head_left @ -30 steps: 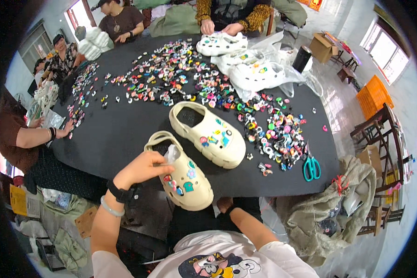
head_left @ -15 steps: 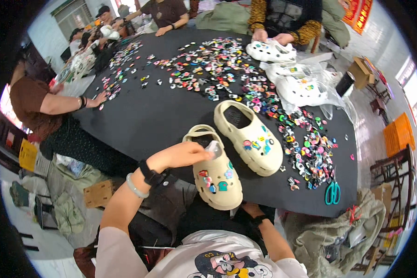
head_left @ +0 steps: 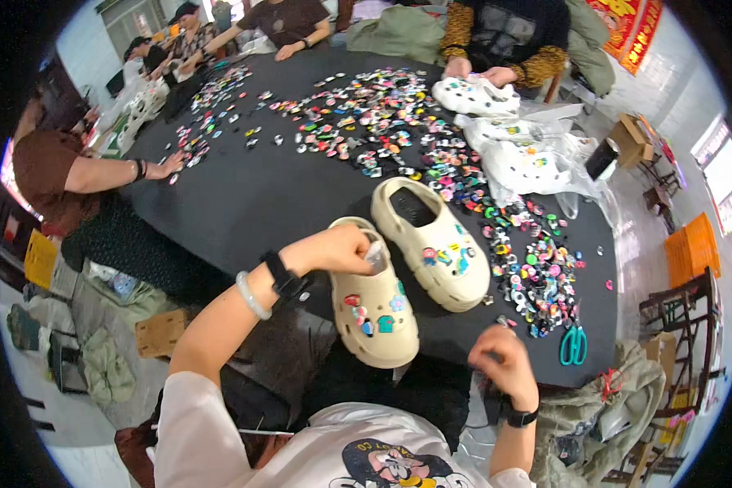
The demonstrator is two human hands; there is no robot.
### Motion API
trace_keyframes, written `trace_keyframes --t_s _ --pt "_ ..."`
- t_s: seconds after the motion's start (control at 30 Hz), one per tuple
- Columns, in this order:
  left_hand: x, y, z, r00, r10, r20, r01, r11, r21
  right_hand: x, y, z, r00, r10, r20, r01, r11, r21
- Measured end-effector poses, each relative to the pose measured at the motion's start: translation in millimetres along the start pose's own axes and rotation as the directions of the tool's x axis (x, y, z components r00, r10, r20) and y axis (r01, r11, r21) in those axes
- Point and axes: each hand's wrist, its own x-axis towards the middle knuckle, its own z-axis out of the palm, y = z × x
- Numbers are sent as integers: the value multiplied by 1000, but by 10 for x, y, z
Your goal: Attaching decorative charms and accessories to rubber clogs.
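Two cream clogs stand at the near edge of the black table, dotted with colourful shoe charms. My left hand [head_left: 342,250] is over the opening of the left clog [head_left: 382,348], its fingers closed on a small crumpled piece of clear plastic [head_left: 374,251]. The left clog's toe reaches past the table edge. Beside it sits the right clog [head_left: 433,246], untouched, with a bunch of charms on its upper. My right hand [head_left: 506,363] is in the air at the table's near edge, fingers bent and apart, and I see nothing in them. Its nearest things are loose charms [head_left: 537,281].
Teal-handled scissors [head_left: 573,346] lie at the right edge. Many more charms [head_left: 374,106] cover the table's far part. White clogs in plastic bags [head_left: 529,167] lie at far right, near a person handling a white clog [head_left: 476,96]. Another person's hand [head_left: 167,165] touches charms at left.
My right hand has come up from under the left clog's toe and moved right, over the table edge. My left hand stays at the left clog's opening with the plastic.
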Motion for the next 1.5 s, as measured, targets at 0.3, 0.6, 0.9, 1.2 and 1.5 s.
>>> trace_keyframes --t_s 0.3,0.6,0.9,1.2,1.5 --pt "-134 99 286 908 -107 -405 102 994 -33 488 533 -491 773 -59 -632 -155 948 -278" --pt "-230 227 164 938 -117 -327 95 992 -84 105 -31 241 933 -10 -359 9 1000 -4" --pt "-323 246 -61 968 79 240 -54 993 -108 137 -438 659 998 12 -65 -13 1000 -12" --pt "-442 313 102 967 157 199 -151 987 -47 281 -578 1045 978 -113 -173 85 984 -159" --pt "-342 163 79 996 -20 88 36 983 -179 699 -688 1124 952 -281 -124 197 869 -455"
